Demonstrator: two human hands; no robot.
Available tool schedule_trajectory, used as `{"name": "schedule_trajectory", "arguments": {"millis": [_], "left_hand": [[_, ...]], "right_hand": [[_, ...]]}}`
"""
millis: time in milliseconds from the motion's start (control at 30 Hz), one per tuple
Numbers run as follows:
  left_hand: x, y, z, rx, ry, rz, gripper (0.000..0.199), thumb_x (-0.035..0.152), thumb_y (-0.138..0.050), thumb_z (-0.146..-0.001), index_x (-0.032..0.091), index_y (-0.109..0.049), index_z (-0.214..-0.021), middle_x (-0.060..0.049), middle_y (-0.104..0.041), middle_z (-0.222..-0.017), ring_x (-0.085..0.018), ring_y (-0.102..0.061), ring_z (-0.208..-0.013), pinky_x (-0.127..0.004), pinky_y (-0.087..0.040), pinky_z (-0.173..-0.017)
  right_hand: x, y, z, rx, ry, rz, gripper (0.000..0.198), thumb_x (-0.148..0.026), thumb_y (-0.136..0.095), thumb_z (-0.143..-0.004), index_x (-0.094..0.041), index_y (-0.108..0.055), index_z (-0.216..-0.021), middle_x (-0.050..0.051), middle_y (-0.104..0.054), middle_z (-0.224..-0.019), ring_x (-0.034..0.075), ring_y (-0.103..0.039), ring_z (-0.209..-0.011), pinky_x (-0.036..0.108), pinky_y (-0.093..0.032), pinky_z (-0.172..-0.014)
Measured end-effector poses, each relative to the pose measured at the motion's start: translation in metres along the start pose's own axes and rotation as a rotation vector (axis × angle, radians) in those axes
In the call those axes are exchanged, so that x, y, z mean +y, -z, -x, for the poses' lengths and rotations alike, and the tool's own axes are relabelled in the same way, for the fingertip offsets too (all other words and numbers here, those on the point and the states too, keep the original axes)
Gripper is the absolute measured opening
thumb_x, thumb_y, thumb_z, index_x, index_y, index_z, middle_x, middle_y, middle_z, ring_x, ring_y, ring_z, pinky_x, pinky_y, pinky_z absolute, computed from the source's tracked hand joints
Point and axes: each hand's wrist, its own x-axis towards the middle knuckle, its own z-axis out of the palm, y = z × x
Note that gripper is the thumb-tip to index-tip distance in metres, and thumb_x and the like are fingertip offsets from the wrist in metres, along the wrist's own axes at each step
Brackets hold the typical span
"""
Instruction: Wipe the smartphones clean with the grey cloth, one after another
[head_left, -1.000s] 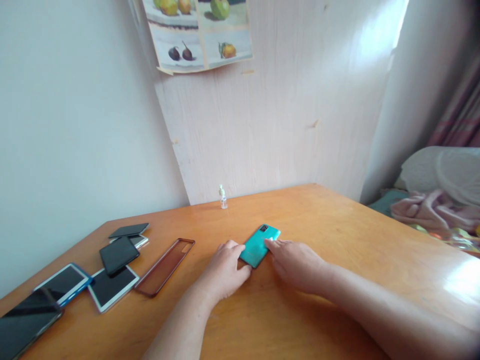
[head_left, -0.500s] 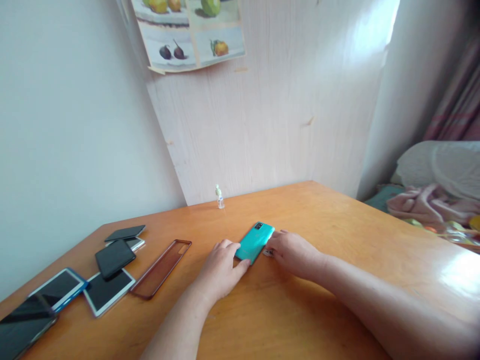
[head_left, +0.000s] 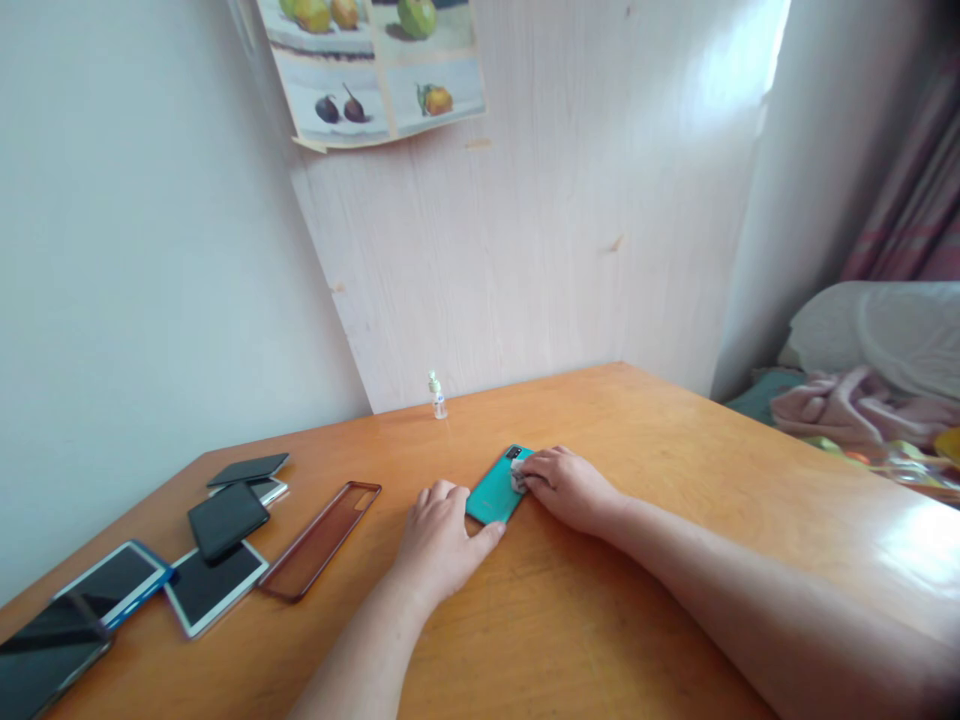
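Observation:
A teal smartphone (head_left: 495,495) lies back up on the wooden table, its dark camera block at the far end. My left hand (head_left: 439,535) braces the phone's near end, fingers at its left edge and thumb along the bottom edge. Between the bent fingers of my right hand (head_left: 574,490) is a small crumpled white wipe (head_left: 518,477), pressed on the phone's back near the camera; most of the wipe is hidden. To the left of my left hand rests a clear brownish phone case (head_left: 319,545).
Several phones lie at the left, among them a black one (head_left: 229,522), a white-framed one (head_left: 217,585) and a blue-edged one (head_left: 116,580). A small spray bottle (head_left: 438,398) stands at the table's (head_left: 585,400) back edge. Cloth (head_left: 847,405) lies beyond the right side.
My right hand has brought the white wipe from beside the phone's right edge up onto its back. My left hand stays at the near end, its fingers shifted slightly.

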Motion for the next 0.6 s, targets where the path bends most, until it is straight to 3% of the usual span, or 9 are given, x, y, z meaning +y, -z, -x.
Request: {"name": "schedule_trajectory", "arguments": {"millis": [167,433,600], "left_hand": [[0.001,-0.002,-0.004,-0.002,0.042,0.066,0.039,0.055,-0.063,-0.078,0.022,-0.06,-0.097,-0.008,-0.057,-0.106,-0.027,-0.053,-0.105,-0.034,-0.04,-0.089],[0.01,0.004,-0.005,-0.04,0.113,0.168,0.035,0.047,-0.071,-0.067,0.022,-0.056,-0.086,-0.006,-0.058,-0.103,-0.025,-0.054,-0.102,-0.031,-0.041,-0.083],[0.011,0.004,-0.005,-0.035,0.126,0.191,0.034,0.044,-0.072,-0.065,0.022,-0.055,-0.085,-0.005,-0.058,-0.101,-0.025,-0.054,-0.101,-0.031,-0.041,-0.081]], "right_hand": [[0.005,0.002,-0.001,0.004,-0.09,0.056,0.024,-0.033,-0.056,-0.089,-0.026,-0.072,-0.105,0.006,-0.07,-0.106,0.022,-0.058,-0.103,0.032,-0.04,-0.092],[0.02,-0.004,-0.007,0.076,-0.189,0.051,0.024,-0.02,-0.053,-0.088,-0.021,-0.072,-0.101,0.007,-0.064,-0.096,0.018,-0.061,-0.088,0.025,-0.043,-0.078],[0.011,-0.001,-0.005,0.056,-0.107,0.044,0.024,-0.016,-0.05,-0.088,-0.02,-0.073,-0.096,0.008,-0.066,-0.096,0.019,-0.062,-0.089,0.027,-0.044,-0.081]]}}
